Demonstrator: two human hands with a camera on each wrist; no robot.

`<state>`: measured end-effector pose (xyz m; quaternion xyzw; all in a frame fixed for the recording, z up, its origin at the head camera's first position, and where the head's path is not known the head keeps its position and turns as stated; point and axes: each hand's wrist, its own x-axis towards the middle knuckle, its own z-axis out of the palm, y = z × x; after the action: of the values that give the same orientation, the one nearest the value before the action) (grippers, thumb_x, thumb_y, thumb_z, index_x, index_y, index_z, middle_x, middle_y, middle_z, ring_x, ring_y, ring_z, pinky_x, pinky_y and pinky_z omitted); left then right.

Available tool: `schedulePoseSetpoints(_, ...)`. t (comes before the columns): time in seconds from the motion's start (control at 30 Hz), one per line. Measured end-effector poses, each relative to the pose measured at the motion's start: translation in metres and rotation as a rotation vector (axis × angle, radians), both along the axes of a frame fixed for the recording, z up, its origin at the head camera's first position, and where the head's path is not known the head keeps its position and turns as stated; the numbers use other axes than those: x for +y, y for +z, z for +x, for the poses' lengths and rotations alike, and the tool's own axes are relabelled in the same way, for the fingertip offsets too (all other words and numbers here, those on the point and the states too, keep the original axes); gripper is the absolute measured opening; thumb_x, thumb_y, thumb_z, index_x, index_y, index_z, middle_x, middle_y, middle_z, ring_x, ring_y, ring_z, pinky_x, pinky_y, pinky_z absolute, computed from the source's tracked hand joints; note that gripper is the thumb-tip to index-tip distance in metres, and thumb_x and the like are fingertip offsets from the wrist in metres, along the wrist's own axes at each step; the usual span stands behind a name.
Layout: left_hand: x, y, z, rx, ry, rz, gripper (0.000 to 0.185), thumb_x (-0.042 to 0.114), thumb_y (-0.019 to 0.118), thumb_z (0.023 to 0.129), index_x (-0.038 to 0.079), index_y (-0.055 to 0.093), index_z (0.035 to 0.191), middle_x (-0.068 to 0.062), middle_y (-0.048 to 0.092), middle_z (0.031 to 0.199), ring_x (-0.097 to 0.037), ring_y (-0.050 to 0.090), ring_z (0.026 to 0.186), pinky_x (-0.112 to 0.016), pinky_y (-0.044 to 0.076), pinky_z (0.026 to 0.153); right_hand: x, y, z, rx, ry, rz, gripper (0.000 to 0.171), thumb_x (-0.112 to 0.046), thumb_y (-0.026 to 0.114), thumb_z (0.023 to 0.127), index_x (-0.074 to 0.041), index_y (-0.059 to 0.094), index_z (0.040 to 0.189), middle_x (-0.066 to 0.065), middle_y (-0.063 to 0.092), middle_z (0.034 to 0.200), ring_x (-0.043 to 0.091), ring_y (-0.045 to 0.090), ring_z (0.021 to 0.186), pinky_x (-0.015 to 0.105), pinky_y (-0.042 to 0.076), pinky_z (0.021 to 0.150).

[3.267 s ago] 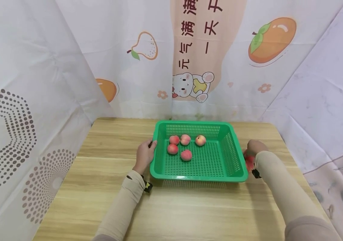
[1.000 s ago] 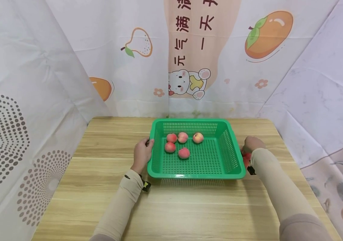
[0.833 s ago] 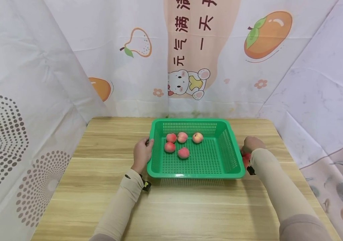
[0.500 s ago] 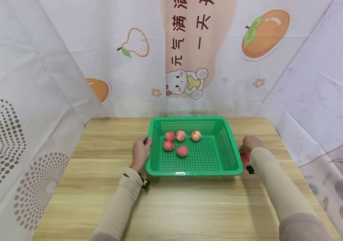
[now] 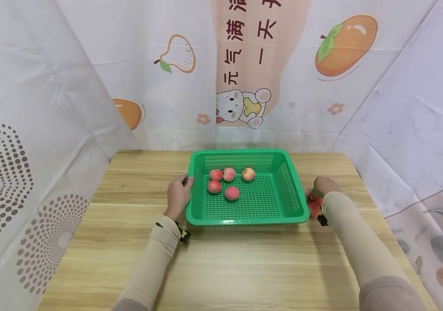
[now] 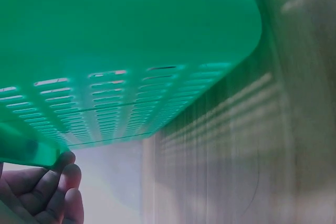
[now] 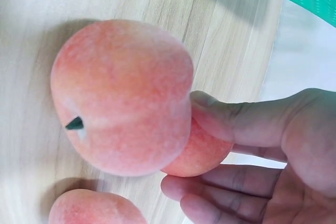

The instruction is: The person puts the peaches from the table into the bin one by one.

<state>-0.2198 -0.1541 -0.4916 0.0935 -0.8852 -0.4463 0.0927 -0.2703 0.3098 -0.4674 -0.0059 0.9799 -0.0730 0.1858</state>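
Observation:
My left hand (image 5: 178,194) grips the left rim of a green plastic basket (image 5: 246,221), fingers curled beneath the rim in the left wrist view. Several reddish peaches (image 5: 232,193) lie in the basket, mostly towards its left and back. To the right of the basket, my right hand (image 5: 325,185) is low by the tabletop. In the right wrist view its thumb and fingers pinch a peach (image 7: 202,153) that is partly hidden behind a larger-looking peach (image 7: 123,98) with a dark stem. Another peach (image 7: 97,208) shows at the bottom edge of that view.
A wood-grain table (image 5: 221,268) carries everything. Printed curtains (image 5: 182,95) hang behind it and along both sides. The basket's slotted wall (image 6: 105,93) fills much of the left wrist view; whether its base is off the table is unclear.
The basket and my left hand have shifted left and slightly away, so the gap between basket and right hand has widened. My right hand stays in nearly the same place beside the peaches.

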Motion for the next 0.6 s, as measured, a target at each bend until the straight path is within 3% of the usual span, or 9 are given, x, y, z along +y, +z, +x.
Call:
schedulePoseSetpoints(0.23, -0.0044, 0.0010, 0.0001, -0.018, 0.012, 0.009, 0.042, 0.031, 0.054, 0.100, 0.001, 0.064, 0.126, -0.017, 0.071, 0.114, -0.030, 0.067, 0.102, -0.044, 0.054, 0.086, 0.0003, -0.0008, -0.0004, -0.016, -0.002, 0.005, 0.014, -0.017, 0.075, 0.075, -0.006, 0.068, 0.071, 0.021, 0.067, 0.087, 0.030, 0.059, 0.075, 0.046, 0.052, 0.070)
schedulePoseSetpoints(0.6, -0.0081, 0.0002, 0.0002, -0.021, -0.031, -0.029, 0.043, 0.034, 0.051, 0.102, 0.007, 0.060, 0.133, -0.016, 0.064, 0.129, -0.034, 0.064, 0.113, -0.048, 0.052, 0.092, 0.0031, -0.0028, -0.0010, 0.001, 0.054, 0.001, 0.015, -0.017, 0.072, 0.078, -0.005, 0.066, 0.071, 0.018, 0.065, 0.082, 0.028, 0.055, 0.071, 0.042, 0.050, 0.063)
